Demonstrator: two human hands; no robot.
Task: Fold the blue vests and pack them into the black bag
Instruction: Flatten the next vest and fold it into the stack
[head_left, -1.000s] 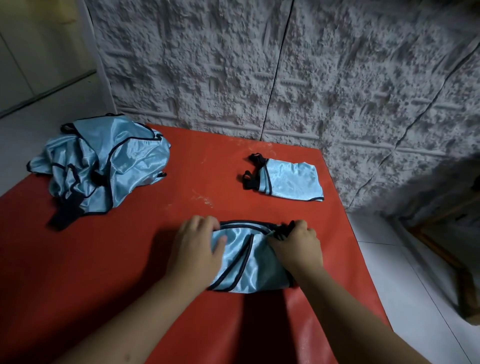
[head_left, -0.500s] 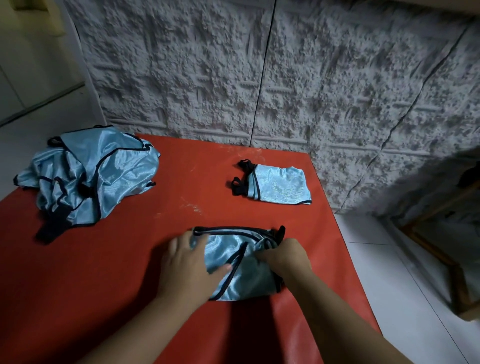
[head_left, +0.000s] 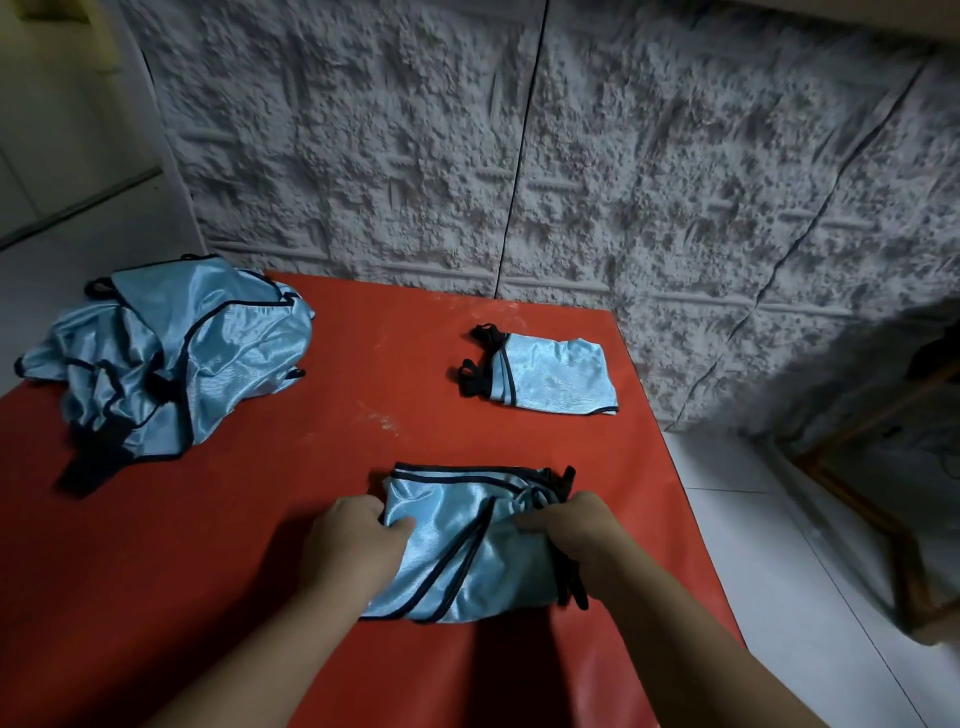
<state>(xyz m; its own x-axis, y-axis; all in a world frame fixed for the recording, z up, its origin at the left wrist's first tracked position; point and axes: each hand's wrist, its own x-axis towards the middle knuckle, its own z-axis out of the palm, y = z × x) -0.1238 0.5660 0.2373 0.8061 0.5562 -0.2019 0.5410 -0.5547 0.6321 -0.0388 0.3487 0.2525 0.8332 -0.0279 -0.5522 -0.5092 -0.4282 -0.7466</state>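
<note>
A half-folded light blue vest with black trim (head_left: 470, 551) lies on the red table (head_left: 260, 545) in front of me. My left hand (head_left: 353, 543) grips its left edge, thumb on top of the cloth. My right hand (head_left: 576, 532) pinches the bunched right side near the black straps. A neatly folded blue vest (head_left: 550, 376) lies farther back on the right. A loose pile of unfolded blue vests (head_left: 171, 358) sits at the table's back left. No black bag is in view.
A rough grey textured wall (head_left: 519, 156) stands right behind the table. White floor tiles (head_left: 779, 545) lie to the right, where a wooden frame (head_left: 857, 499) stands near the wall.
Both hands have drawn toward me along the vest and curled their fingers into its edges. The vest now looks less flat, its right side bunched. The view has tilted slightly.
</note>
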